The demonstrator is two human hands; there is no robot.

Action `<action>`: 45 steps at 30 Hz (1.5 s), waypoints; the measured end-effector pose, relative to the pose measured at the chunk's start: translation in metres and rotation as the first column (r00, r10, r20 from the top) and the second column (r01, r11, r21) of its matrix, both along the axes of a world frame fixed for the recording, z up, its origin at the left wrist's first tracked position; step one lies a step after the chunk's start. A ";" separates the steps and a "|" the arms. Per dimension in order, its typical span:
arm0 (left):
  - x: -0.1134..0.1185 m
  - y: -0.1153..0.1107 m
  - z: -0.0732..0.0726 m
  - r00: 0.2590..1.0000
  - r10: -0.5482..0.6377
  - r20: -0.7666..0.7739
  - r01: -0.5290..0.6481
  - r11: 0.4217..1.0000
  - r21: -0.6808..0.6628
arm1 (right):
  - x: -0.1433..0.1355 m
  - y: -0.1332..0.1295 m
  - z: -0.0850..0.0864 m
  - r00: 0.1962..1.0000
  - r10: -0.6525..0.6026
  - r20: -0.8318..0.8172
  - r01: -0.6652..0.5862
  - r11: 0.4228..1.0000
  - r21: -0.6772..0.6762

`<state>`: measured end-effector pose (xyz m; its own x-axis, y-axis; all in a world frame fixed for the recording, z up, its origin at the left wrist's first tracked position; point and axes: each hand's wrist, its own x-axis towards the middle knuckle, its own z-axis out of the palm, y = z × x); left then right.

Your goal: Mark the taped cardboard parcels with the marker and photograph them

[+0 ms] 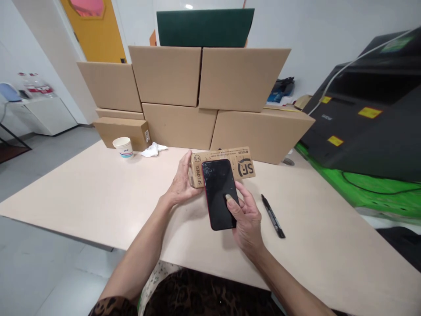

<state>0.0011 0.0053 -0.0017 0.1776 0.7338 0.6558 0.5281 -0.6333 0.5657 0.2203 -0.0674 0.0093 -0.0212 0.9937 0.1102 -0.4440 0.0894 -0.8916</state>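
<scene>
Head view: a table (82,188) spans the lower frame; stacked boxes (171,77) fill the upper middle. At centre, the left hand (181,183) grips a carton (244,169) by its left end, and the right hand (247,221) clasps a phone (217,186) overlapping it. Right of centre lies a pen (272,217).

Phone (217,182) before shipping box (245,168), marker (272,216) right, cup (124,148) and tissue (153,150) left, stacked boxes (171,79) behind.

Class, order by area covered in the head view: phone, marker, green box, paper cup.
1. Green box
2. Phone
3. Paper cup and marker: too alike to rank; the marker looks longer but thinner.
</scene>
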 end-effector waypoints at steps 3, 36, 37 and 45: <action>0.000 0.000 0.001 1.000 0.001 0.006 -0.001 1.000 -0.001 | 0.000 0.001 0.001 1.000 0.013 -0.004 -0.013 1.000 0.007; -0.006 -0.005 0.012 0.975 0.063 -0.213 -0.053 0.997 0.052 | -0.008 0.006 0.005 0.999 -0.031 -0.012 0.032 0.999 0.025; -0.006 -0.007 0.013 0.977 0.056 -0.207 -0.048 0.998 0.042 | -0.007 0.006 0.005 1.000 -0.027 -0.015 0.027 1.000 0.015; -0.007 -0.010 0.013 0.990 0.004 -0.139 0.001 0.999 0.036 | 0.003 0.005 0.007 0.998 -0.017 -0.057 0.015 0.999 -0.040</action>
<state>-0.0060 -0.0050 0.0116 0.2683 0.7104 0.6507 0.6009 -0.6514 0.4634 0.2234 -0.0623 0.0164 -0.0003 0.9975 0.0710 -0.4929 0.0616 -0.8679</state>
